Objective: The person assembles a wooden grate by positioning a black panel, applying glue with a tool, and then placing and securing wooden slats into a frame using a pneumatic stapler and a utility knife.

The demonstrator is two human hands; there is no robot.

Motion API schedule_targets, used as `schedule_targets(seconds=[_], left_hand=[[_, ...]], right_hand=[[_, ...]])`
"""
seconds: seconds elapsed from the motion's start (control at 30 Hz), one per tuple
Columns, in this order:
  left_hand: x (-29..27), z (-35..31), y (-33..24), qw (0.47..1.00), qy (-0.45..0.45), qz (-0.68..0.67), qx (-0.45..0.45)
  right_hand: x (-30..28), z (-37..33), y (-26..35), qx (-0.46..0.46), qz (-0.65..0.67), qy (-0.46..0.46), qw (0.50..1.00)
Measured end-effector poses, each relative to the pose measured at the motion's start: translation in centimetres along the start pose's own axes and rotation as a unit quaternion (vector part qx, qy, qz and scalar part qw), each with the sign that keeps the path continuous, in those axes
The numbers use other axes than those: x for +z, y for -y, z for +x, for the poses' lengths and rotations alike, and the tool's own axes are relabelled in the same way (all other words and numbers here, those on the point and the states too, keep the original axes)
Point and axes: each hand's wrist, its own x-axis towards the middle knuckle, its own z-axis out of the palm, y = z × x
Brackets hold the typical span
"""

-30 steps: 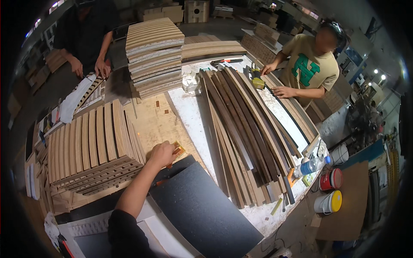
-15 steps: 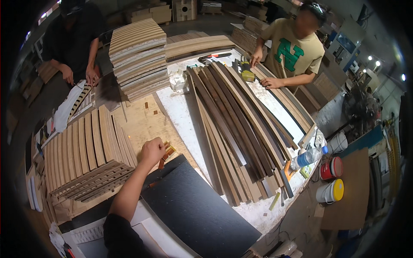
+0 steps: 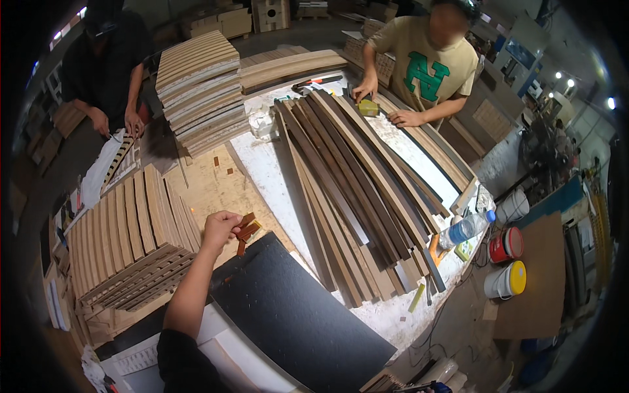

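1. Only one of the person's own hands shows, reaching up from the lower left of the frame; by its side it looks like the left hand point(image 3: 219, 229), though the view makes that hard to be sure of.
2. This hand is closed on a few small brown wood pieces point(image 3: 246, 232), pinched at the fingertips just left of the frame's centre.
3. The pieces hang over the counter point(image 3: 275, 177), right above the upper edge of a dark panel point(image 3: 295, 314) in the lower middle.
4. To the left lies a slatted wooden panel point(image 3: 124, 229).
5. A fan of long dark wood strips point(image 3: 354, 190) fills the centre right.
6. Other people stand at the upper left and upper right.
7. The right hand is out of view.
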Motion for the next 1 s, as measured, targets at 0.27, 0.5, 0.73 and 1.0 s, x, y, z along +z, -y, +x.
schedule_targets(seconds=[0.27, 0.5, 0.73, 1.0], left_hand=[[0.8, -10.9, -5.8, 0.989, 0.074, -0.085, 0.096], [4.2, -26.2, -8.4, 0.979, 0.132, -0.053, 0.144], [12.4, -41.3, -1.4, 0.942, 0.262, -0.207, 0.024], [16.9, -49.3, 3.4, 0.957, 0.25, -0.101, 0.109]], right_hand=[[1.2, 0.0, -0.6, -0.033, 0.006, -0.061, 0.998], [-5.2, 6.1, -3.4, 0.009, 0.178, -0.001, 0.984], [-10.1, 5.7, -6.1, 0.045, 0.246, -0.028, 0.968], [-14.4, -1.8, -0.8, 0.003, 0.368, 0.154, 0.917]])
